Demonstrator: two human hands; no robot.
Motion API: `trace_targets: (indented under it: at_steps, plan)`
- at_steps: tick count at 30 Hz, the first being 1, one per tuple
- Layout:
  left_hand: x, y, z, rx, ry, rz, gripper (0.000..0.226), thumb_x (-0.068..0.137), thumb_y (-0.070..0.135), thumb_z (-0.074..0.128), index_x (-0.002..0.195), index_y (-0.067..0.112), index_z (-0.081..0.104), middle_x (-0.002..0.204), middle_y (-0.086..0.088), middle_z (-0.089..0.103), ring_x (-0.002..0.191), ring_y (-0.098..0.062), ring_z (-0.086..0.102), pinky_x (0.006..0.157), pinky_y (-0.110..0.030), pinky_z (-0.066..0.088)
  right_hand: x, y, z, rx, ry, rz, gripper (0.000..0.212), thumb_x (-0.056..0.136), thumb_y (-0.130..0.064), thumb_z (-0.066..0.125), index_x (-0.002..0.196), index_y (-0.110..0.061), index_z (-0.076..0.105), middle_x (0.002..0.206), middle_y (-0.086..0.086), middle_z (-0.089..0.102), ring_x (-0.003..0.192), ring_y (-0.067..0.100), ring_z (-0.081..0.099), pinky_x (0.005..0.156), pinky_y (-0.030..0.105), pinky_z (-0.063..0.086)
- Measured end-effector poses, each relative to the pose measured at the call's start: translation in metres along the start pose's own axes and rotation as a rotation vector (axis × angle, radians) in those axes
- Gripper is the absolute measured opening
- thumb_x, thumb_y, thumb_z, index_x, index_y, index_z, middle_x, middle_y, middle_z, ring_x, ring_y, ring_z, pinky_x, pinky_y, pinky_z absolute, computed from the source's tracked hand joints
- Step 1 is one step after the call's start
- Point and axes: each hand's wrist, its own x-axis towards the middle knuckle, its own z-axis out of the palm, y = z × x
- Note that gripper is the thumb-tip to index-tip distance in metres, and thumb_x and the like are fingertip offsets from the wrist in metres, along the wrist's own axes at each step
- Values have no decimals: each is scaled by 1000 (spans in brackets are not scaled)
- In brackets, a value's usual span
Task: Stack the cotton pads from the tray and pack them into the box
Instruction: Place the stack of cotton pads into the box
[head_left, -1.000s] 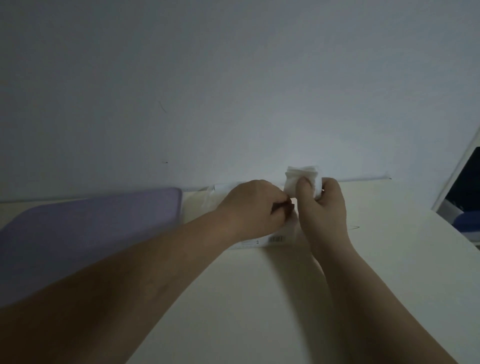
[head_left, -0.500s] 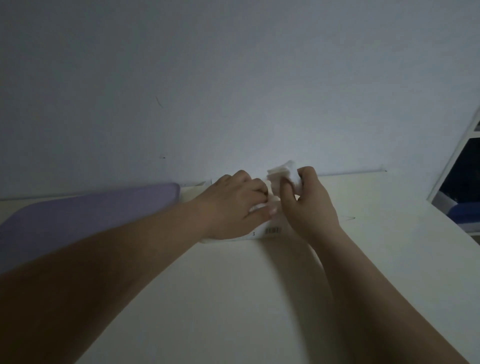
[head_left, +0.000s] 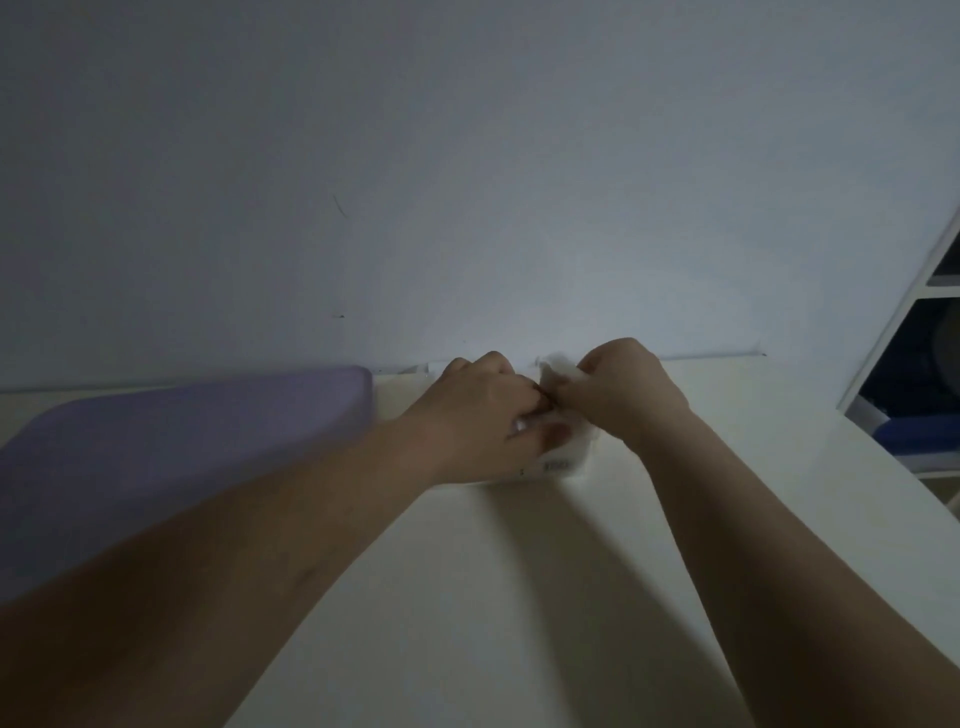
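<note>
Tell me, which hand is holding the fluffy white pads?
The right hand. Its fingers pinch the cotton pads just above the box. The left hand has no pads and holds the box instead.

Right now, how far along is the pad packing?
Done: a stack of cotton pads is gathered and off the purple tray. In hand: the right hand grips that stack at the white box, which the left hand holds. Left: seating the stack inside; whether the tray holds more pads cannot be seen.
</note>
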Motion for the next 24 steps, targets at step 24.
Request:
trace_targets:
  at_steps: [24]
  plan:
    - [-11, -20, 1, -187, -4, 21, 38, 90, 70, 45, 105, 41, 65, 86, 15, 63, 106, -9, 52, 91, -38, 50, 22, -49, -15, -469, -502, 104, 28, 88, -36, 64, 101, -11, 67, 100, 6, 75, 90, 20, 75, 79, 44, 64]
